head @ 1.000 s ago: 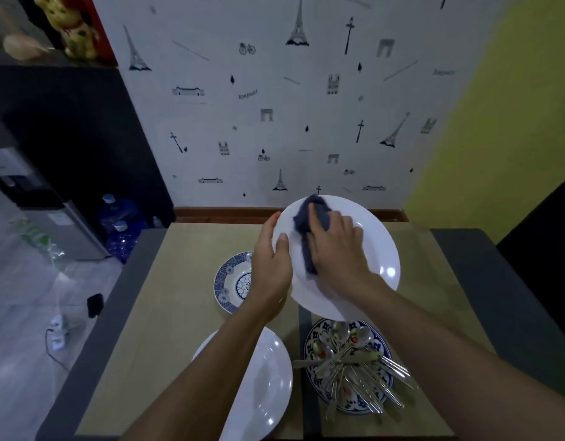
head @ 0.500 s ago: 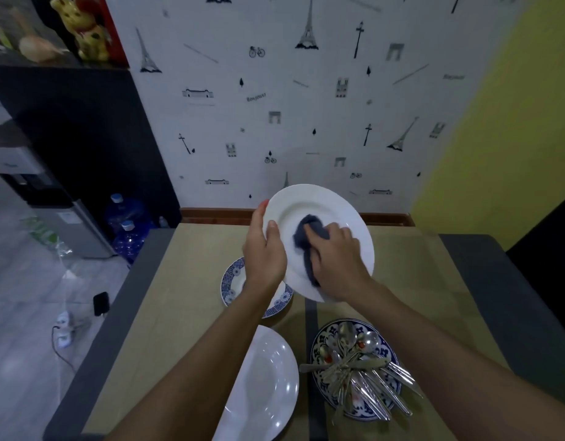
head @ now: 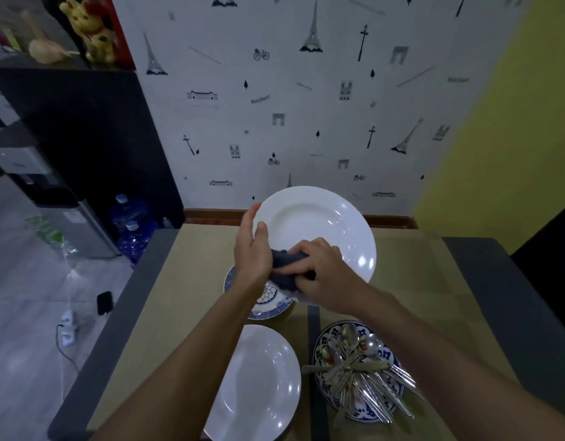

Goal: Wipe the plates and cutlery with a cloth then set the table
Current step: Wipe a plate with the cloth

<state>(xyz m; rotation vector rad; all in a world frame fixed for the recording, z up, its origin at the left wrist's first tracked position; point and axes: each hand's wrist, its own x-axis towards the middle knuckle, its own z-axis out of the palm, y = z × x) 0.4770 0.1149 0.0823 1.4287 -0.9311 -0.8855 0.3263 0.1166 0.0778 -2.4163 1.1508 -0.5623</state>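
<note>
My left hand grips the left rim of a white plate, held tilted above the table. My right hand clutches a dark blue cloth against the plate's lower left edge. Under my hands a small blue-patterned plate lies on the table, partly hidden. A second white plate lies near the front edge. To its right, a blue-patterned plate carries a pile of spoons and forks.
The tan table has a grey border and stands against a patterned wall. Blue water bottles and a power strip sit on the floor at left, beside a dark cabinet.
My right hand has dragged the cloth from the plate's upper middle down to its lower left edge. The plate has risen and tilted more toward me.
</note>
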